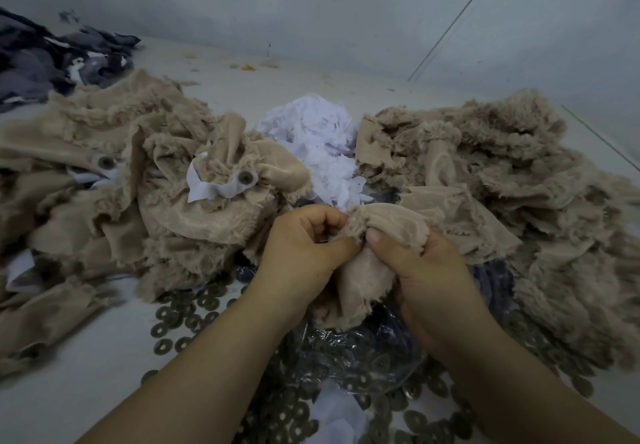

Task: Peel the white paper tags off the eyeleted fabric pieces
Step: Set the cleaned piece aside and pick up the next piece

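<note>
Both hands grip one beige furry fabric piece [384, 232] at the middle of the view. My left hand [304, 253] pinches its left edge with curled fingers, and my right hand [419, 263] clamps its crumpled right side with the thumb on top. No tag shows on this piece; the fingers hide the spot between them. On the pile of beige pieces at the left [145, 166] lies one piece with a metal eyelet [245, 177] and a white paper tag [207, 185] still stuck to it. Another eyelet [105, 162] shows further left.
A heap of torn white paper tags [322, 146] lies behind my hands. Another pile of beige fabric pieces [512, 180] fills the right. Several loose metal washers [187, 308] and a clear plastic bag [356, 350] lie under my forearms. Dark grey cloth [52, 59] sits far left.
</note>
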The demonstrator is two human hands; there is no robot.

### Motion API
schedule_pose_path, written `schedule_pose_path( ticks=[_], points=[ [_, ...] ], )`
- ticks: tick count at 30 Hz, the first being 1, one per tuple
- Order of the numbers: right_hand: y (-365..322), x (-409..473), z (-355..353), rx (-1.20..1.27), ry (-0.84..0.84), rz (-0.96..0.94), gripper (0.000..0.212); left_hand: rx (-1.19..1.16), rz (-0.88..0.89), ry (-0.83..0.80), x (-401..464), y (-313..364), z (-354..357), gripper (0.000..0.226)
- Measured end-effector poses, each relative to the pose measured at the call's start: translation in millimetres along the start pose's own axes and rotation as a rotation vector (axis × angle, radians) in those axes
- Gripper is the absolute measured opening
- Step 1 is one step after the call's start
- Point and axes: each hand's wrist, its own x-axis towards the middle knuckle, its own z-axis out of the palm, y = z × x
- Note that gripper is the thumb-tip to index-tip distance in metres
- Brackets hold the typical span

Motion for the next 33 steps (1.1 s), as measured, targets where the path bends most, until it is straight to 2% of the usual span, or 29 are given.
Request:
schedule_pose_path(
  ticks=[3, 6, 9, 11, 14, 16, 18, 19, 22, 24, 26, 29, 31, 33],
  points=[
    [-2.1, 1.2, -0.4, 0.056, 0.005, 0.039, 0.040, -0.046, -0.051, -0.031, 2.3, 0.4, -2.3, 0.022],
    [-6.2, 1.1, 1.1, 0.117, -0.014, 0.110, 0.038, -0.144, -0.095, -0.084, 4.8, 3.1, -4.2, 0.011],
    [-9.3, 2.3, 2.0, 0.170, 0.002, 0.203, 0.048, -0.196, -0.113, -0.079, 6.7, 3.0, -4.8, 0.009],
    [-12.2, 4.3, 1.9, 0.208, 0.026, 0.259, 0.054, -0.142, -0.083, -0.062, 7.7, 3.3, -7.6, 0.009],
    [-16.6, 6.0, 2.2, 0.275, 0.052, 0.288, 0.058, -0.002, -0.060, -0.153, 7.3, 5.3, -11.6, 0.014],
    [-17.4, 6.3, 1.7, 0.274, 0.067, 0.288, 0.053, 0.072, -0.032, -0.215, 5.7, 5.8, -12.1, 0.020],
    [-16.0, 7.4, 0.5, 0.259, 0.074, 0.299, 0.043, 0.093, 0.002, -0.211, 4.4, 8.4, -10.5, 0.011],
    [-15.6, 7.2, 0.2, 0.252, 0.075, 0.302, 0.044, 0.112, 0.023, -0.196, 4.5, 8.6, -9.8, 0.008],
    [-14.0, 7.4, 0.4, 0.246, 0.056, 0.304, 0.054, 0.106, 0.021, -0.134, 6.3, 7.3, -8.6, 0.022],
    [-13.2, 6.8, 0.0, 0.227, 0.027, 0.295, 0.053, 0.058, 0.010, -0.108, 6.7, 7.8, -8.3, 0.019],
    [-12.1, 6.1, -2.6, 0.188, 0.026, 0.283, 0.049, 0.046, 0.038, -0.153, 4.3, 10.0, -8.5, 0.005],
    [-10.6, 5.7, -5.2, 0.182, -0.010, 0.295, 0.037, 0.224, 0.174, -0.227, -0.9, 6.7, -6.7, 0.017],
    [-9.4, 6.5, -6.8, 0.139, 0.008, 0.303, 0.030, 0.309, 0.217, -0.180, -1.3, 3.3, -2.8, 0.011],
    [-8.3, 7.5, -8.7, 0.051, 0.043, 0.273, 0.030, 0.225, 0.163, -0.139, -1.1, 4.6, -0.5, 0.015]
  ],
)
